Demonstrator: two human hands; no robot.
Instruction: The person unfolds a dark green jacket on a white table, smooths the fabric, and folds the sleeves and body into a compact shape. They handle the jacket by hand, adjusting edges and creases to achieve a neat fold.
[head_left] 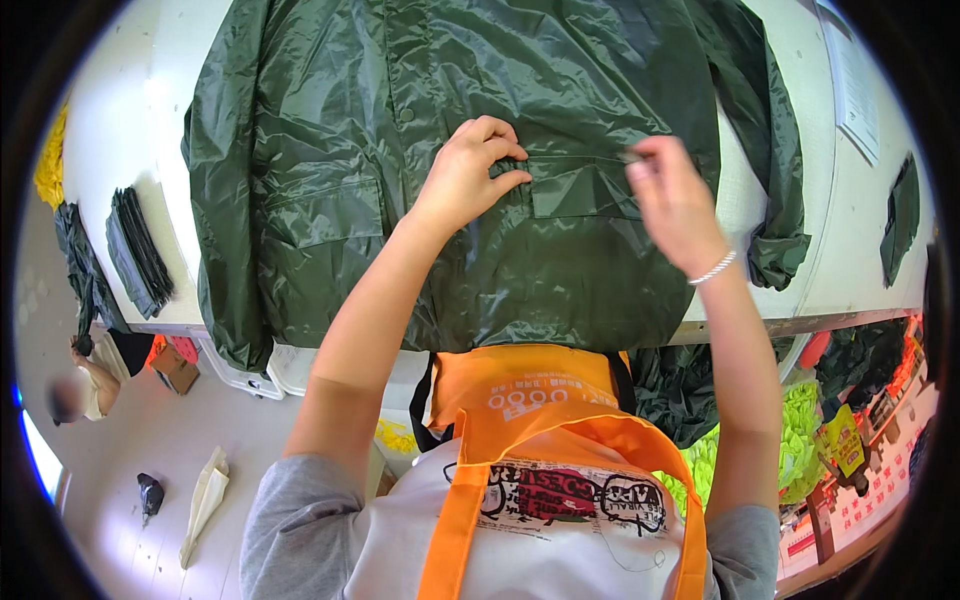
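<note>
A dark green, shiny jacket [450,260] lies spread front side up on the white table, its sleeves out to both sides. My left hand [470,172] rests near the middle front, its thumb and fingers curled on the fabric at the inner end of a pocket flap [580,188]. Over the flap's outer end is my right hand [678,200], slightly blurred, with fingers bent together; a tiny thing may be at its fingertips, but I cannot make it out. A second pocket flap [325,212] lies flat left of my left forearm.
Folded dark green pieces [138,255] are stacked on the table's left part. A paper sheet [850,90] and a dark green piece [899,205] lie at the right. Bright yellow-green garments [800,430] are heaped below the table. Another person [98,388] is at far left.
</note>
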